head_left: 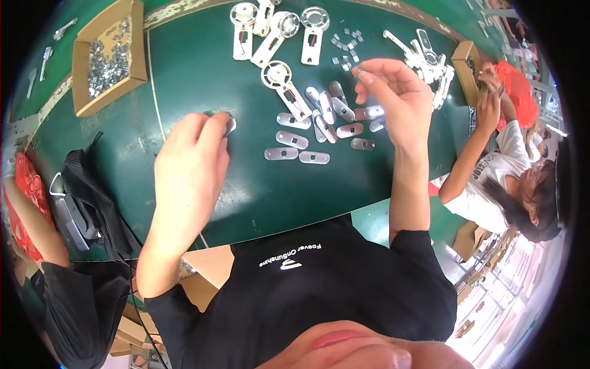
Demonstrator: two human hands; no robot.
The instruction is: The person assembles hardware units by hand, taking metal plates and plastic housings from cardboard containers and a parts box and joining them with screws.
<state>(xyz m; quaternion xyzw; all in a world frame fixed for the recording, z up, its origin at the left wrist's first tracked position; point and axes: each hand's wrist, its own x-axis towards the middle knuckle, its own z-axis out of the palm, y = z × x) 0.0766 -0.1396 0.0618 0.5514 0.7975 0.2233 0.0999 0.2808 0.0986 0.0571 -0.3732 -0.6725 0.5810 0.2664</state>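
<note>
My left hand point(192, 150) is closed over the green table, back of the hand up. The end of a silver oval plate point(230, 126) shows at its fingertips; the rest is hidden by the fingers. Farther right, my right hand point(399, 101) is raised with thumb and forefinger pinched on a small clear piece point(361, 70), partly covered by the fingertips. Similar small clear pieces point(352, 44) lie scattered just beyond that hand. Between my hands several silver oval plates point(292, 139) with square holes lie loose, some overlapping. A white ring-headed part point(276, 75) with a red wire lies behind them.
More white ring-headed parts point(311, 52) lie at the far side, with a pile of white parts point(430, 61) right of them. A cardboard box point(138, 46) of small shiny pieces stands far left. A black mesh bag point(92, 190) lies near left. Co-workers sit on both sides.
</note>
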